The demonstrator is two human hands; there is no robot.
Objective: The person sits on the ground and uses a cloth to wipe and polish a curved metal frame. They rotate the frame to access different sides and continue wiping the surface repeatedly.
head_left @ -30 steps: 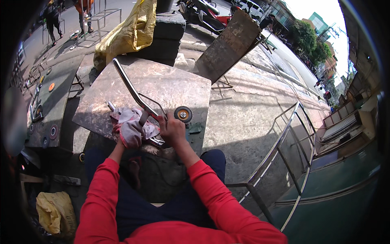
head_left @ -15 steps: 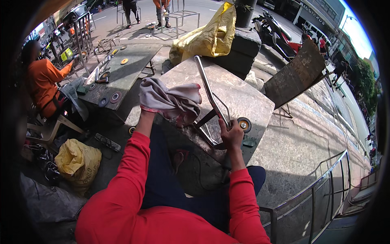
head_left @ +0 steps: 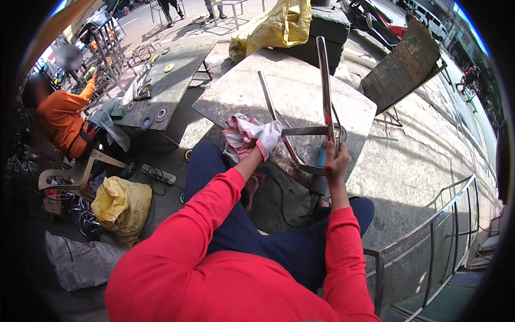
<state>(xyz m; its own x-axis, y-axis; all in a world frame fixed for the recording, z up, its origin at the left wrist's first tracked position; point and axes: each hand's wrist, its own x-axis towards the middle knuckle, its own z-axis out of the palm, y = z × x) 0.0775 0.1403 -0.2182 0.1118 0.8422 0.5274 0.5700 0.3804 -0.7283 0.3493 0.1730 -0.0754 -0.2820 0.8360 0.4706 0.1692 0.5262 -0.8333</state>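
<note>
A shiny tubular metal frame [head_left: 325,80] with two upright tubes, joined by a flat crossbar [head_left: 306,130], stands tilted on the worn board table [head_left: 289,70]. Wrapped round its right-hand tube low down are the fingers of my right hand [head_left: 337,163]. Beside the crossbar's left end is my left hand [head_left: 268,137], covered in pale fabric and closed on a bunched cloth [head_left: 238,137] with reddish patches; its fingers are hidden. Behind the frame, near my right hand, a grinder [head_left: 318,185] with a teal part and a round disc shows only partly.
Another low table [head_left: 188,64] at the left bears abrasive discs [head_left: 162,113] and tools. A person in orange [head_left: 64,115] sits beside it. Yellow sacks [head_left: 123,206] stand at the left and far side. A metal railing frame [head_left: 424,236] lies to the right; a leaning board [head_left: 399,67] stands behind.
My left hand and the cloth have moved right, up to the crossbar. My right hand has turned the metal frame so both tubes now point upward. The whole view has shifted slightly.
</note>
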